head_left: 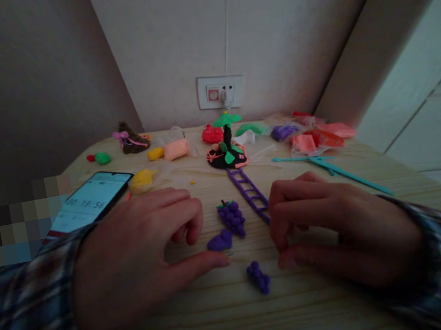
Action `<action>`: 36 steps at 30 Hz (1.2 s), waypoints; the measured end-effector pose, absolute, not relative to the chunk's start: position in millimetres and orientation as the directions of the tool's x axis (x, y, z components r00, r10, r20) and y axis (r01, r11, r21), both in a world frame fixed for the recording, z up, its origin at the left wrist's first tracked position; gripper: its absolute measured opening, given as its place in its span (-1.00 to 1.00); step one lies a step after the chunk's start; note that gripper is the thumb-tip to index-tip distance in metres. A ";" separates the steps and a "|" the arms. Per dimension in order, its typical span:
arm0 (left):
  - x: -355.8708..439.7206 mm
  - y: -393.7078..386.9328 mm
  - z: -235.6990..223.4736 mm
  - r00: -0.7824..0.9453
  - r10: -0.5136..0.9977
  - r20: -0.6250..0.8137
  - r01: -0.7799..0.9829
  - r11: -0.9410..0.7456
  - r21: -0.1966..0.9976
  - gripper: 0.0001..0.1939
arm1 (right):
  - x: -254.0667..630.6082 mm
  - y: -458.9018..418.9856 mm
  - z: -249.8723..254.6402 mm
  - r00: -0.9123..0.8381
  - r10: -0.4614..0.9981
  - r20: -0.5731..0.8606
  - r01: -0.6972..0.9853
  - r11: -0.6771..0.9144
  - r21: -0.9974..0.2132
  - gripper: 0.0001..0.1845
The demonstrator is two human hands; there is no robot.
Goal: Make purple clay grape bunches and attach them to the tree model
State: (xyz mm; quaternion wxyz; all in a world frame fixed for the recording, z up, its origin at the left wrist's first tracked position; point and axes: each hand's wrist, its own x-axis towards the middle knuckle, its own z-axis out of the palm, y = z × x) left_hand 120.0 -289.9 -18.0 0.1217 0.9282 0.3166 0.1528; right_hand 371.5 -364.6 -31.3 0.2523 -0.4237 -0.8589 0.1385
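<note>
My left hand [143, 258] rests on the wooden table [231, 322], fingers loosely bent and apart, thumb stretched toward a small purple clay lump [219, 241] just past its tip. It grips nothing. My right hand [334, 230] lies opposite with its fingers curled in and pressed toward the thumb; whatever is in them is hidden. Its knuckles touch the lower end of a purple clay ladder [250, 193]. Between the hands sits a purple clay grape bunch with a green stem [232, 217]. A second, smaller purple bunch [258, 277] lies nearer to me.
A black clay base with a green-leafed tree [227, 149] stands at the ladder's top. A lit phone [88, 202] lies at the left. Coloured clay lumps and wrappers [309, 138], a teal tool [332, 168] and a brown figure [131, 140] crowd the back. A wall socket [219, 92] is behind.
</note>
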 end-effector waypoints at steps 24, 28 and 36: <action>127.3 -293.8 -31.1 0.798 0.466 0.382 0.202 -0.804 0.559 -0.83 | 362.9 -362.4 -39.9 -0.447 0.759 0.474 0.526 0.651 -0.547 -0.97; 128.9 -296.1 -32.9 0.776 0.494 0.392 0.189 -0.775 0.603 -0.87 | 360.5 -362.8 -37.1 -0.435 0.753 0.493 0.518 0.657 -0.547 -0.93; 133.7 -299.1 -31.6 0.797 0.464 0.386 0.160 -0.780 0.605 -0.82 | 362.8 -366.1 -30.4 -0.464 0.741 0.485 0.541 0.671 -0.507 -0.95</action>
